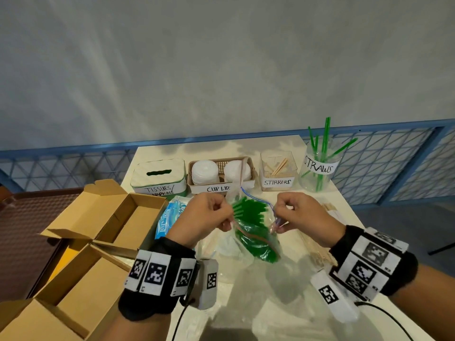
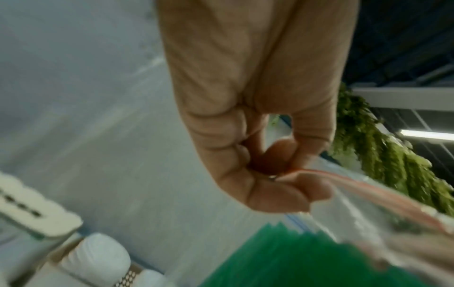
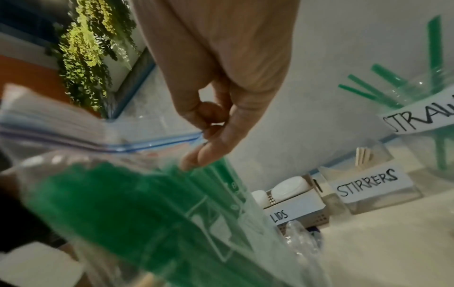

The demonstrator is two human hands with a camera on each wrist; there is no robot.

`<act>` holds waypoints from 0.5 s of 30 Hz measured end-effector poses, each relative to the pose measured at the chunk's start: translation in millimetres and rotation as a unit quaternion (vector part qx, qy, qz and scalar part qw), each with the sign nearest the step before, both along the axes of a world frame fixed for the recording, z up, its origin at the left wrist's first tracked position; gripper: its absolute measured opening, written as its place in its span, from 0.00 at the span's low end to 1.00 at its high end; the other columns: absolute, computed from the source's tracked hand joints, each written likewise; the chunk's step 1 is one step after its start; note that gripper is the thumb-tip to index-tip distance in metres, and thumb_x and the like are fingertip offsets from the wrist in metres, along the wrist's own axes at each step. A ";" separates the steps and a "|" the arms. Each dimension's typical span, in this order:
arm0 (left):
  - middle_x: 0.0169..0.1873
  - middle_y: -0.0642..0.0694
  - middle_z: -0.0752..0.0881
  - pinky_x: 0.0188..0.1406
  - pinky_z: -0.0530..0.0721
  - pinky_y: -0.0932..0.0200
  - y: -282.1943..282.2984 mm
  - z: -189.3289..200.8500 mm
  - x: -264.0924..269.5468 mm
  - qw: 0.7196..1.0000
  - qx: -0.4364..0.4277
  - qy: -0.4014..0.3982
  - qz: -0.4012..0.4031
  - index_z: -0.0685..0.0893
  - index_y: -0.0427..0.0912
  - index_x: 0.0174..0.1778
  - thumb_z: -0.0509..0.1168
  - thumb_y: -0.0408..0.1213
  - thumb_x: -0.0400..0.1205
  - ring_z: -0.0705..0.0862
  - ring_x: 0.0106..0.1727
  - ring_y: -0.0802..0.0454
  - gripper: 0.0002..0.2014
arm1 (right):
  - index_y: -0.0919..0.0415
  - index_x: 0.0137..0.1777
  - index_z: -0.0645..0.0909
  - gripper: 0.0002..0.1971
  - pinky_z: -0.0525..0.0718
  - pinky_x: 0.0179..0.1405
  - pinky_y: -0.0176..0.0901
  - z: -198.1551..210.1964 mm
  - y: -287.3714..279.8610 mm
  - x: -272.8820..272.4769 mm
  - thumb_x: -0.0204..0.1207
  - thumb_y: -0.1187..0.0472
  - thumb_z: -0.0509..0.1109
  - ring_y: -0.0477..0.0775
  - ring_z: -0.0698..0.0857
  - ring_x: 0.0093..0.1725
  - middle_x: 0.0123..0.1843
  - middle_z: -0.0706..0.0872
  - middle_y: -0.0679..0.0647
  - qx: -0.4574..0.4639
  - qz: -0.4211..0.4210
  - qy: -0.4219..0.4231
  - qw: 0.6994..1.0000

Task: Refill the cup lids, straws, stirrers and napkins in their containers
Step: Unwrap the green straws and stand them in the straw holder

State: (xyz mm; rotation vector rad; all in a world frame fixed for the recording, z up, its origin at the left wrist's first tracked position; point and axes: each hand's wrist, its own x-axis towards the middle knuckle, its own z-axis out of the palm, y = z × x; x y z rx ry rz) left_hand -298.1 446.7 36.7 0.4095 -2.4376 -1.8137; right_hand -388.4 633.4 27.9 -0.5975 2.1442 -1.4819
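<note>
Both hands are up over the table, the left hand [image 1: 209, 215] pinching one lip of the zip-top bag [image 1: 256, 232] of green straws [image 1: 248, 210] and the right hand [image 1: 301, 215] pinching the other, the mouth stretched between them. Pull evenly, I'd say, or the bundle spills before reaching the STRAWS jar [image 1: 320, 168] at the back right.

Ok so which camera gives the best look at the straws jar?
The head view: the straws jar appears whole, label readable, a few green straws standing in it, at the table's far right corner. The right wrist view shows only part of it, cut off at the frame edge. The left wrist view doesn't show it.
</note>
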 end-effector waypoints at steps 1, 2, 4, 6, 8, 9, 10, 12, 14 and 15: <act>0.19 0.43 0.81 0.26 0.80 0.69 1.6 0.7 0.5 1.000 -0.013 0.000 0.001 0.82 0.26 0.30 0.63 0.23 0.77 0.79 0.19 0.59 0.10 | 0.63 0.36 0.70 0.10 0.87 0.33 0.45 -0.1 0.5 2.5 0.77 0.72 0.65 0.49 0.88 0.28 0.32 0.81 0.56 0.000 0.013 0.008 1.000; 0.17 0.45 0.81 0.26 0.80 0.69 4.1 0.9 0.4 1.000 -0.023 0.003 0.005 0.81 0.27 0.29 0.63 0.23 0.76 0.79 0.18 0.59 0.09 | 0.61 0.39 0.70 0.10 0.87 0.32 0.44 -0.1 -0.4 5.6 0.76 0.71 0.68 0.50 0.87 0.28 0.33 0.81 0.53 -0.002 0.025 0.025 0.999; 0.16 0.45 0.80 0.27 0.80 0.65 8.8 1.6 -0.1 0.999 -0.038 0.021 0.022 0.75 0.33 0.25 0.64 0.21 0.73 0.79 0.18 0.59 0.11 | 0.57 0.44 0.69 0.12 0.86 0.31 0.42 0.7 -3.0 8.3 0.75 0.70 0.70 0.50 0.85 0.28 0.35 0.81 0.51 -0.001 0.041 0.078 0.996; 0.18 0.44 0.79 0.29 0.79 0.60 8.7 2.9 -0.3 0.996 -0.048 0.049 0.048 0.70 0.39 0.27 0.63 0.21 0.73 0.79 0.19 0.57 0.13 | 0.54 0.45 0.69 0.14 0.87 0.33 0.44 3.1 -0.9 3.1 0.74 0.73 0.68 0.50 0.83 0.28 0.33 0.78 0.52 0.003 0.030 0.125 0.992; 0.22 0.42 0.79 0.30 0.78 0.58 3.9 7.0 -0.5 0.992 -0.055 0.085 0.079 0.69 0.41 0.31 0.62 0.21 0.74 0.77 0.19 0.56 0.12 | 0.54 0.43 0.70 0.16 0.88 0.36 0.48 4.6 7.3 -8.8 0.74 0.77 0.65 0.53 0.83 0.31 0.31 0.73 0.53 -0.005 -0.012 0.154 0.988; 0.24 0.41 0.78 0.29 0.78 0.58 0.6 9.5 -1.0 0.988 -0.054 0.104 0.098 0.69 0.41 0.33 0.61 0.21 0.75 0.76 0.20 0.56 0.12 | 0.54 0.41 0.70 0.17 0.88 0.37 0.49 4.6 13.1 -15.9 0.74 0.79 0.64 0.56 0.84 0.32 0.31 0.71 0.53 -0.010 -0.035 0.161 0.986; 0.25 0.41 0.78 0.28 0.77 0.59 -2.9 12.6 -1.6 0.984 -0.052 0.122 0.116 0.68 0.41 0.34 0.60 0.21 0.76 0.76 0.20 0.56 0.12 | 0.54 0.38 0.71 0.17 0.88 0.37 0.48 4.0 18.8 -22.6 0.73 0.80 0.63 0.59 0.83 0.34 0.32 0.70 0.54 -0.014 -0.055 0.165 0.985; 0.24 0.42 0.78 0.25 0.76 0.61 -8.2 18.1 -3.5 0.976 -0.039 0.161 0.143 0.67 0.42 0.35 0.57 0.19 0.76 0.75 0.20 0.55 0.13 | 0.54 0.35 0.73 0.19 0.86 0.37 0.45 1.3 27.6 -32.9 0.72 0.82 0.62 0.63 0.83 0.36 0.37 0.71 0.52 -0.015 -0.076 0.185 0.980; 0.24 0.42 0.77 0.25 0.75 0.61 -5.8 25.2 -5.5 0.970 -0.019 0.196 0.144 0.67 0.43 0.37 0.55 0.18 0.77 0.75 0.21 0.55 0.13 | 0.52 0.34 0.76 0.20 0.86 0.39 0.38 1.4 31.4 -36.2 0.73 0.80 0.61 0.60 0.83 0.41 0.45 0.73 0.50 -0.004 -0.067 0.213 0.975; 0.24 0.43 0.77 0.25 0.76 0.61 -1.9 29.5 -6.4 0.967 -0.016 0.212 0.137 0.68 0.43 0.38 0.54 0.18 0.78 0.76 0.21 0.55 0.13 | 0.51 0.35 0.78 0.21 0.86 0.39 0.35 2.3 32.4 -36.4 0.74 0.80 0.59 0.55 0.82 0.44 0.48 0.74 0.48 0.000 -0.057 0.220 0.974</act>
